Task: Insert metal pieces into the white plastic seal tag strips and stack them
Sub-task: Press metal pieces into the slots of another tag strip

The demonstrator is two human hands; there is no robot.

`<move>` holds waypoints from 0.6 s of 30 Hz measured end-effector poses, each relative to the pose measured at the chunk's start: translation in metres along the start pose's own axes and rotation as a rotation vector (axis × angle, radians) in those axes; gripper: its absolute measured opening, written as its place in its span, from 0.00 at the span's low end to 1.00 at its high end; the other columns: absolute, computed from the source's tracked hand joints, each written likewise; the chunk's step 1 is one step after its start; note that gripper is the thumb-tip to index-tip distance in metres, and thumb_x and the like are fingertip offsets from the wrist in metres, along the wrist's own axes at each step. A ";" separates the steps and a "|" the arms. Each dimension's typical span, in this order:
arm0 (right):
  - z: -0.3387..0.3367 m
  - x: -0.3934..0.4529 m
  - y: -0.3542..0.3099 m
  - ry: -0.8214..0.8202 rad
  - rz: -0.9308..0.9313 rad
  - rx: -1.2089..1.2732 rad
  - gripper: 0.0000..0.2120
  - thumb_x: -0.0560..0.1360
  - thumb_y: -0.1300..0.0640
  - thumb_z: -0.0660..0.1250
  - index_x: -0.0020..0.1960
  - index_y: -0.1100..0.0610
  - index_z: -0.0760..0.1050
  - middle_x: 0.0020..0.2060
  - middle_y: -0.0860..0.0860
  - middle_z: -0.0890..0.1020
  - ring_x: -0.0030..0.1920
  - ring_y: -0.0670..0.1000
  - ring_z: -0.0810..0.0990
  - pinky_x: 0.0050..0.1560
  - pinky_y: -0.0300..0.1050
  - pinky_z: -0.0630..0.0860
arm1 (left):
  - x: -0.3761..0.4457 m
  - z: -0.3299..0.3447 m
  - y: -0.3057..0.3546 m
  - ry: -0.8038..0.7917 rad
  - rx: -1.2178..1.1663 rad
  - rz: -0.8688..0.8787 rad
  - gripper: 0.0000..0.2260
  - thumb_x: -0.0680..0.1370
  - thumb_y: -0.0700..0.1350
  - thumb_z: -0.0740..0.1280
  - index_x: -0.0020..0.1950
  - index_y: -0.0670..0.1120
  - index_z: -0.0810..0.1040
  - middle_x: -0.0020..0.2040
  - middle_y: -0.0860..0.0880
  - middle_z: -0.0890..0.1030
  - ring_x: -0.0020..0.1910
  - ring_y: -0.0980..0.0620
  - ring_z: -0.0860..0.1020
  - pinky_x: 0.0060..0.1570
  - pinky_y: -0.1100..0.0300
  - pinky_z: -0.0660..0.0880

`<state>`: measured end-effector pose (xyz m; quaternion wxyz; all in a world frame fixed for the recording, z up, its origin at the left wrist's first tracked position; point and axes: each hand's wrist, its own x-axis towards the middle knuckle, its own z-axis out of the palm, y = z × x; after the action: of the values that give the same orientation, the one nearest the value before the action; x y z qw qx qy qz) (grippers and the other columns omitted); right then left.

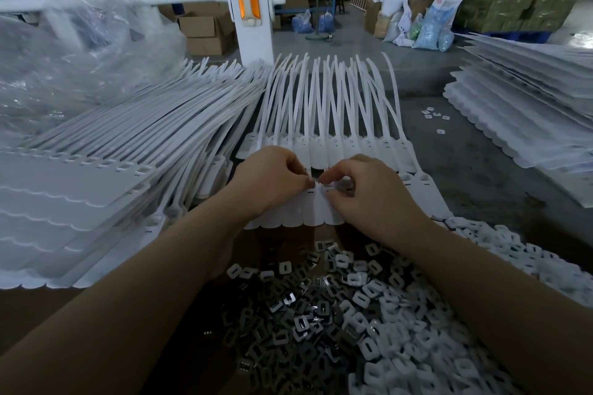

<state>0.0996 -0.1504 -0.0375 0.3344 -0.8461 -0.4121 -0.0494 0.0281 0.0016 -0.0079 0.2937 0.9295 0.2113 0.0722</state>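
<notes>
White plastic seal tag strip (321, 151) lies centre tabletop, flat tags joined, thin tails fanned away. Left hand (272, 179) and right hand (362, 192) fingers pinch one tag's slotted head.

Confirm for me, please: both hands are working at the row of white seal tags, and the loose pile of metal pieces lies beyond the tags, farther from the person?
Not quite. In the head view both hands, left hand and right hand, do work at the row of white seal tags, but the metal pieces lie nearer the person, under the forearms.
</notes>
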 end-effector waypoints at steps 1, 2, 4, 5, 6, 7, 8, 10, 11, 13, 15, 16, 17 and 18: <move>0.000 0.000 0.000 0.002 -0.002 -0.002 0.07 0.75 0.54 0.69 0.51 0.50 0.81 0.45 0.44 0.75 0.45 0.43 0.72 0.42 0.29 0.63 | 0.000 0.000 0.000 -0.001 0.007 0.006 0.05 0.76 0.50 0.72 0.43 0.53 0.78 0.42 0.54 0.80 0.45 0.55 0.79 0.49 0.55 0.79; 0.001 0.000 0.001 0.002 -0.003 -0.005 0.07 0.75 0.54 0.68 0.51 0.50 0.81 0.46 0.44 0.75 0.46 0.43 0.72 0.42 0.29 0.63 | 0.000 0.000 -0.001 -0.001 0.011 0.012 0.05 0.76 0.50 0.72 0.42 0.53 0.77 0.42 0.55 0.80 0.45 0.55 0.78 0.49 0.55 0.79; 0.001 0.000 0.001 0.001 -0.004 -0.010 0.07 0.75 0.54 0.68 0.52 0.50 0.81 0.46 0.45 0.76 0.48 0.44 0.72 0.42 0.30 0.63 | 0.001 0.000 -0.002 0.009 0.018 0.025 0.06 0.76 0.51 0.72 0.41 0.55 0.77 0.41 0.56 0.79 0.44 0.56 0.78 0.47 0.56 0.79; 0.001 0.000 0.001 0.000 -0.005 -0.012 0.07 0.75 0.54 0.68 0.52 0.50 0.81 0.46 0.45 0.76 0.48 0.45 0.72 0.42 0.31 0.64 | 0.001 0.001 -0.002 0.014 0.022 0.029 0.07 0.75 0.51 0.72 0.40 0.55 0.76 0.41 0.56 0.79 0.43 0.56 0.78 0.47 0.56 0.79; 0.001 0.000 0.001 -0.002 -0.005 -0.013 0.07 0.75 0.54 0.68 0.52 0.50 0.81 0.47 0.46 0.76 0.49 0.45 0.72 0.42 0.33 0.64 | 0.001 0.001 -0.003 0.019 0.027 0.031 0.07 0.75 0.51 0.72 0.40 0.56 0.76 0.40 0.56 0.79 0.43 0.56 0.78 0.47 0.56 0.79; 0.001 0.000 0.001 -0.003 -0.005 -0.013 0.07 0.75 0.54 0.68 0.52 0.50 0.81 0.47 0.46 0.77 0.49 0.45 0.72 0.43 0.35 0.65 | 0.001 0.002 -0.003 0.025 0.031 0.032 0.07 0.75 0.51 0.72 0.39 0.56 0.76 0.40 0.56 0.79 0.43 0.56 0.78 0.47 0.55 0.79; 0.001 0.000 0.001 -0.003 -0.004 -0.012 0.07 0.75 0.54 0.68 0.53 0.50 0.81 0.48 0.47 0.77 0.50 0.46 0.73 0.44 0.37 0.66 | 0.001 0.002 -0.003 0.032 0.036 0.032 0.07 0.75 0.51 0.72 0.39 0.57 0.76 0.40 0.57 0.79 0.43 0.56 0.79 0.47 0.54 0.80; 0.000 0.000 0.001 -0.004 0.000 -0.009 0.08 0.75 0.54 0.68 0.53 0.50 0.81 0.49 0.48 0.78 0.51 0.46 0.73 0.46 0.39 0.65 | 0.002 0.003 -0.003 0.048 0.057 0.031 0.08 0.75 0.51 0.71 0.37 0.57 0.75 0.39 0.58 0.79 0.42 0.57 0.79 0.46 0.55 0.80; 0.000 0.000 0.000 -0.008 0.001 -0.008 0.09 0.75 0.54 0.67 0.54 0.50 0.81 0.49 0.48 0.78 0.52 0.47 0.73 0.46 0.40 0.66 | 0.002 0.003 -0.003 0.057 0.071 0.029 0.09 0.75 0.52 0.71 0.37 0.57 0.75 0.38 0.58 0.79 0.42 0.58 0.78 0.44 0.56 0.79; -0.001 0.000 -0.001 -0.025 -0.004 -0.011 0.12 0.75 0.55 0.66 0.57 0.48 0.80 0.49 0.48 0.78 0.53 0.49 0.74 0.48 0.42 0.69 | 0.003 0.004 -0.003 0.070 0.088 0.017 0.09 0.75 0.53 0.71 0.36 0.57 0.74 0.38 0.58 0.78 0.41 0.59 0.77 0.42 0.59 0.77; -0.002 0.000 -0.002 -0.044 -0.011 -0.016 0.15 0.75 0.57 0.65 0.60 0.46 0.79 0.49 0.49 0.78 0.54 0.51 0.74 0.52 0.47 0.73 | 0.004 0.005 -0.003 0.069 0.085 0.008 0.09 0.74 0.53 0.71 0.36 0.57 0.75 0.38 0.58 0.78 0.41 0.59 0.77 0.43 0.59 0.77; -0.002 -0.001 -0.003 -0.050 -0.013 -0.020 0.16 0.75 0.57 0.65 0.60 0.46 0.79 0.50 0.49 0.77 0.55 0.51 0.74 0.54 0.48 0.74 | 0.003 0.005 -0.003 0.066 0.082 0.006 0.09 0.74 0.53 0.71 0.36 0.57 0.75 0.38 0.58 0.79 0.40 0.58 0.78 0.43 0.58 0.78; -0.002 -0.001 -0.004 -0.054 -0.017 -0.029 0.17 0.75 0.58 0.65 0.61 0.45 0.79 0.51 0.50 0.77 0.56 0.51 0.74 0.55 0.49 0.74 | 0.003 0.006 -0.004 0.063 0.080 0.006 0.09 0.74 0.53 0.71 0.37 0.57 0.75 0.38 0.57 0.79 0.40 0.58 0.78 0.43 0.57 0.78; -0.002 -0.001 -0.004 -0.058 -0.023 -0.041 0.17 0.75 0.58 0.64 0.61 0.45 0.79 0.52 0.51 0.78 0.56 0.52 0.73 0.55 0.49 0.74 | 0.003 0.006 -0.004 0.062 0.078 0.004 0.08 0.74 0.54 0.71 0.37 0.57 0.75 0.38 0.57 0.80 0.40 0.57 0.78 0.42 0.57 0.78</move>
<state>0.0964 -0.1507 -0.0344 0.3044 -0.8492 -0.4300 -0.0370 0.0313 0.0028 -0.0146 0.2502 0.9380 0.2210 0.0933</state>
